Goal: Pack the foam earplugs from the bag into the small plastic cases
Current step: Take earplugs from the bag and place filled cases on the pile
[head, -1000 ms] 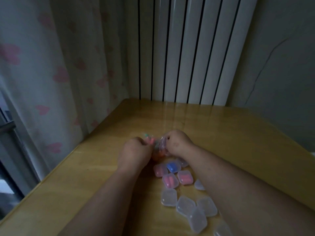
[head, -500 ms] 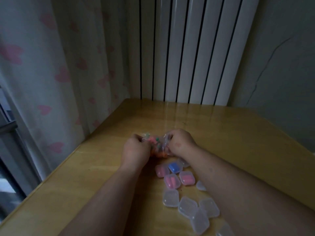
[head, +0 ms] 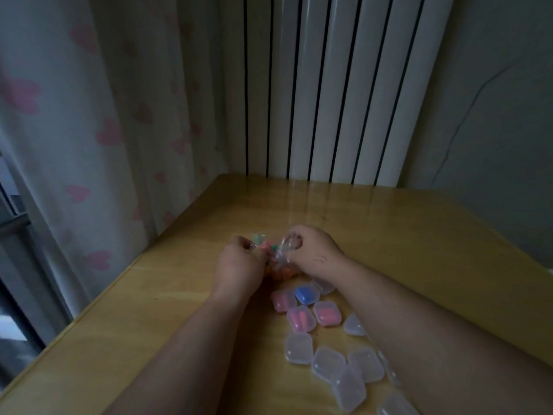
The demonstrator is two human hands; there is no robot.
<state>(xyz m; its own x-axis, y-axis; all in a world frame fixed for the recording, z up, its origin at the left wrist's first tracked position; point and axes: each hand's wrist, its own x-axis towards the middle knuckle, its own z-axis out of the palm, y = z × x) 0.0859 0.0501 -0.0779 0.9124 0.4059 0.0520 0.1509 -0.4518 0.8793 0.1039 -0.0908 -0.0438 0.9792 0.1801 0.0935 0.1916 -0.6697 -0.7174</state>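
Wooden table (head: 143,330), room corner: white radiator (head: 329,85) behind, heart-print curtain (head: 74,121) at L, grey wall (head: 496,115) at R. Clear bag (head: 282,260) of earplugs (head: 264,245) mid-table, top edges pinched by L hand (head: 236,265) and R hand (head: 314,253), fingers curled. Filled cases (head: 300,318) just near side of bag; empty cases (head: 298,347) closer in, some hidden by R forearm.
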